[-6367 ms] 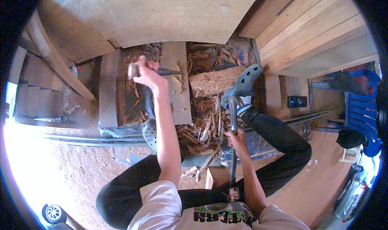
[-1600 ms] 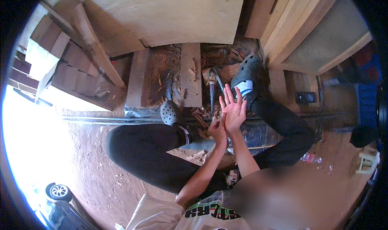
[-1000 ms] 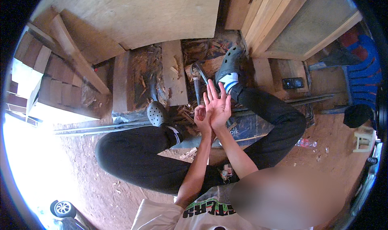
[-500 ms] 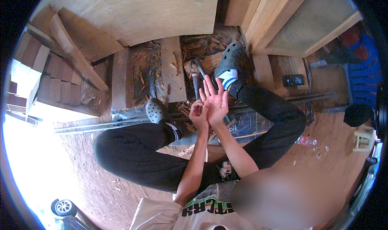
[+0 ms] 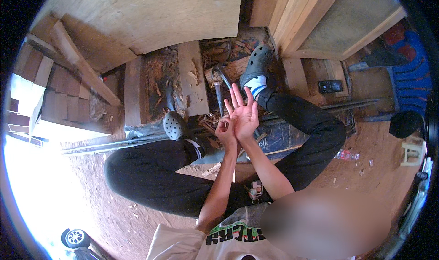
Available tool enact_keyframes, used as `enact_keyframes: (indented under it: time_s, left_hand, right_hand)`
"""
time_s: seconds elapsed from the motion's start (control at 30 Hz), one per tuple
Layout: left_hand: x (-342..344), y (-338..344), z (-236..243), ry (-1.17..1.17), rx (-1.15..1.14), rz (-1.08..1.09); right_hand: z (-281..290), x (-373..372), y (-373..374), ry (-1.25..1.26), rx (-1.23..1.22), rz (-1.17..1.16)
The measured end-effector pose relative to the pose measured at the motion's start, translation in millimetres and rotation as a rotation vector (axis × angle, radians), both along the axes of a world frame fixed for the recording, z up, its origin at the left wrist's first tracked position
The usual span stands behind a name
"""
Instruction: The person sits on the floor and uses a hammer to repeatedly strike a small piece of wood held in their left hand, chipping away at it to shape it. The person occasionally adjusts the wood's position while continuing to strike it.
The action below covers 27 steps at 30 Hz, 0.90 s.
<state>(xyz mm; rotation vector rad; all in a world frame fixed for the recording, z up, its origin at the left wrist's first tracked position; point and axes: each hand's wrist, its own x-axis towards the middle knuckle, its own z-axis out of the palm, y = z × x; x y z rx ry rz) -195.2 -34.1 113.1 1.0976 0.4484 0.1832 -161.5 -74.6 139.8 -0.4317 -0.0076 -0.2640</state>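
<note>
My right hand (image 5: 246,119) is held palm up with its fingers spread, and nothing lies on the visible palm. Against its little-finger side rests my left hand (image 5: 224,131), fingers curled in and thumb and fingertips drawn together. Whatever may be pinched there is too small to make out. The wrists are close together, above the gap between my legs. Just beyond the hands, a metal-shafted tool (image 5: 218,93) leans beside a dark curved bar (image 5: 222,76). A rough log (image 5: 235,70) lies behind them, with wood chips around it.
My feet, in grey clogs (image 5: 174,125), are set among boards (image 5: 191,79) and wood scraps. A plywood panel (image 5: 173,17) spans the far side. At right are a phone (image 5: 330,86), a plastic bottle (image 5: 346,155), a pale stool (image 5: 411,154) and a blue patterned chair (image 5: 409,81).
The whole view has shifted slightly. Both hands keep nearly the same pose, the right open and the left curled against it.
</note>
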Motion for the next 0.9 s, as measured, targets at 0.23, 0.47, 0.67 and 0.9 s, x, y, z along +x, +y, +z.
enact_keyframes:
  time_s: [0.23, 0.47, 0.67, 0.9]
  left_hand:
    - [-13.4, -10.2, 14.4, 0.044, 0.098, -0.056]
    - [-15.0, -0.6, 22.4, -0.066, -0.065, -0.127]
    - [-23.9, -10.1, 26.7, -0.094, 0.118, -0.062]
    - [-14.8, -7.1, 35.9, -0.094, -0.111, -0.117]
  right_hand:
    - [6.4, 0.7, -16.1, 0.042, -0.012, -0.054]
    - [24.9, -11.0, -6.6, -0.120, -0.064, 0.019]
    - [34.8, -11.0, -13.7, -0.157, -0.069, -0.011]
    - [38.7, -18.6, -10.8, -0.150, -0.032, 0.007]
